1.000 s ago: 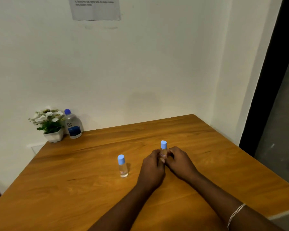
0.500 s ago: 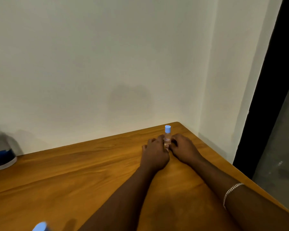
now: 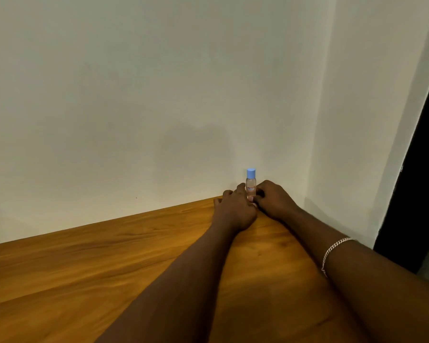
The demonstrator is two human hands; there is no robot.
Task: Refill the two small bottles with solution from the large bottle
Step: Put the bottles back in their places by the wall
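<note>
A small clear bottle (image 3: 250,184) with a light blue cap stands upright at the far right part of the wooden table (image 3: 84,268). My left hand (image 3: 235,211) grips its lower body from the left. My right hand (image 3: 274,200) grips it from the right. Both hands hide the bottle's base. The second small bottle and the large bottle are out of view.
A white wall rises directly behind the table's far edge. A wall corner and a dark door frame (image 3: 416,169) stand at the right. A silver bracelet (image 3: 332,251) sits on my right wrist.
The view has swung right and up, so the large bottle, the plant and the second small bottle have left the frame. Both hands have kept their hold on the small bottle.
</note>
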